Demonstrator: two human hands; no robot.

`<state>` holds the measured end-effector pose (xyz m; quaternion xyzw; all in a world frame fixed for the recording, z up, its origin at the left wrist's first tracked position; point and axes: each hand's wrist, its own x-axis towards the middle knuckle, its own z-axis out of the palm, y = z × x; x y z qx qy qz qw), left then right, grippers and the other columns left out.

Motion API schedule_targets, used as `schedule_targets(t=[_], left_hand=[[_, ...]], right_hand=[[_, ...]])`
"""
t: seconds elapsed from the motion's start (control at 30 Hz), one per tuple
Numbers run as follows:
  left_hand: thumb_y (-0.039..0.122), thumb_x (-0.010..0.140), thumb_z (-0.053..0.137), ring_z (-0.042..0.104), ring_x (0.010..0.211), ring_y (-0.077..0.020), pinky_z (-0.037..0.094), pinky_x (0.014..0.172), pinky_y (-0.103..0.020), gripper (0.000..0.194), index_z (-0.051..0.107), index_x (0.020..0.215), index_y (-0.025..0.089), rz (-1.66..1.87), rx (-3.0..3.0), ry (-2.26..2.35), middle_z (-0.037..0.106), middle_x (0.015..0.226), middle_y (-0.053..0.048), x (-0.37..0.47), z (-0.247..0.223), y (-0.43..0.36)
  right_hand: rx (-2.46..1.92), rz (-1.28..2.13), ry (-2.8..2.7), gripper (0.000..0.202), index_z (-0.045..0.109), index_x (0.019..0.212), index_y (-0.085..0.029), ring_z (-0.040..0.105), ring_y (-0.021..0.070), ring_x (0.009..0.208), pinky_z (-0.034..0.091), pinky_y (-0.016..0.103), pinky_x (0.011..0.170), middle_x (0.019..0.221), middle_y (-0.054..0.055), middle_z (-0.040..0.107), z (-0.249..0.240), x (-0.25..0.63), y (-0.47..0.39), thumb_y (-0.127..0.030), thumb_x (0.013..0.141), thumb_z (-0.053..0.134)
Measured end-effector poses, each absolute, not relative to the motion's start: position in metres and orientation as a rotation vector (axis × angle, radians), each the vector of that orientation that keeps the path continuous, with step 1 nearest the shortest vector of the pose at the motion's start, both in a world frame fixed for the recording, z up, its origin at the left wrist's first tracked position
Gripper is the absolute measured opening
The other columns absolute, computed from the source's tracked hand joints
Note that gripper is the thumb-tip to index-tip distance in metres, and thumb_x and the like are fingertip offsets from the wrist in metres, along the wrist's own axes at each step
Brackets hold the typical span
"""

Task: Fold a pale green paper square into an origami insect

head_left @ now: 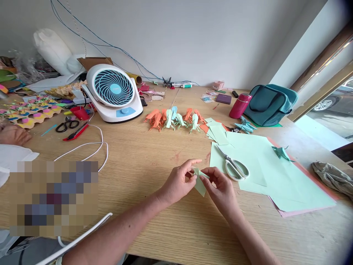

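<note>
A small piece of folded pale green paper (200, 187) is held up just over the wooden table. My left hand (180, 182) pinches its left side between thumb and fingers, with the index finger stretched outward. On the other side, my right hand (220, 186) grips the paper between thumb and forefinger. Its lower tip points down toward the table. Scissors with white handles (237, 170) lie right of my right hand, on large pale green sheets (289, 184). Beyond my hands stand several folded paper figures in orange (156, 119) and pale green (195, 123).
A white fan (114, 94) stands at the back left, near black-handled scissors (67, 124) and a red cutter (76, 131). A pink bottle (239, 106) and a teal bag (270, 105) are at the back right. Smaller green sheets (217, 132) lie nearby. Another person's hand (13, 134) shows at left.
</note>
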<state>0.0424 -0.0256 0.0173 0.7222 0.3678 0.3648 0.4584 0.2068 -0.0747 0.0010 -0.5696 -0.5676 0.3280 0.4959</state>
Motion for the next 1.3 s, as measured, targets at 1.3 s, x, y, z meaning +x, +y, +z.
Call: schedule_targets(t=[1.3], left_hand=[[0.035,0.071,0.067,0.040,0.056,-0.0077,0.031,0.051,-0.020,0.027,0.049,0.064,0.016,0.682,1.577,0.963,0.046,0.062,0.005,0.049,0.016,-0.024]], right_hand=[[-1.042,1.298,-0.871,0.023,0.068,0.077,-0.020,0.049,0.0107,0.067,0.042,0.023,0.066,0.070,-0.002,0.059,0.007,0.205,-0.072,-0.040,0.080,0.077]])
